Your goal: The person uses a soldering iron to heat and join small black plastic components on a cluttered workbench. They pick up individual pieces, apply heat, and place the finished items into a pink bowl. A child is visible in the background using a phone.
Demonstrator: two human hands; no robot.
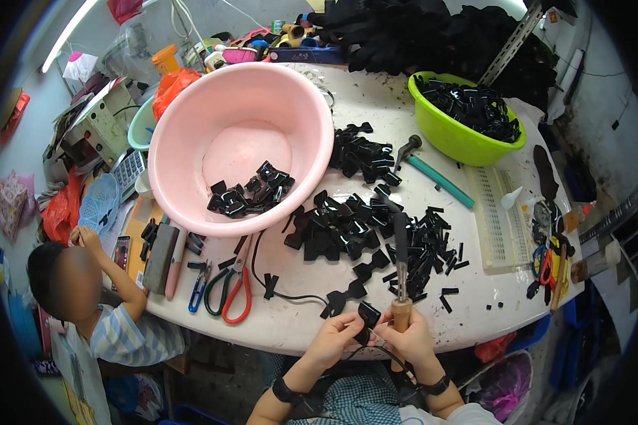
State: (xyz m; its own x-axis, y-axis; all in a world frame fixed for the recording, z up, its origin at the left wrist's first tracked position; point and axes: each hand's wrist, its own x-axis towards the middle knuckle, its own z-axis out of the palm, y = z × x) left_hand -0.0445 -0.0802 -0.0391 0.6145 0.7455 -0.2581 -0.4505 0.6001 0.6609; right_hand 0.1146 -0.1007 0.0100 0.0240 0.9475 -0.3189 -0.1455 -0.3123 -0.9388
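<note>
My left hand [337, 337] pinches a shiny black bow-shaped piece [367, 314] at the near edge of the table. Beside it, my right hand [412, 341] is closed round the wooden handle of a soldering iron [401, 317], whose metal shaft and dark end point away from me. Both hands are close together, with a black cord running below them. Just beyond lie loose black bows [346, 294] and a heap of glossy black bows [337, 227]. Right of that heap, small black strips [422, 248] are scattered.
A large pink basin [174, 134] holds several bows; a green basin [432, 126] is full of black pieces. Scissors [237, 292], blue snips [199, 289] and a teal-handled tool [441, 181] lie on the table [262, 333]. Another person [131, 333] sits at the left.
</note>
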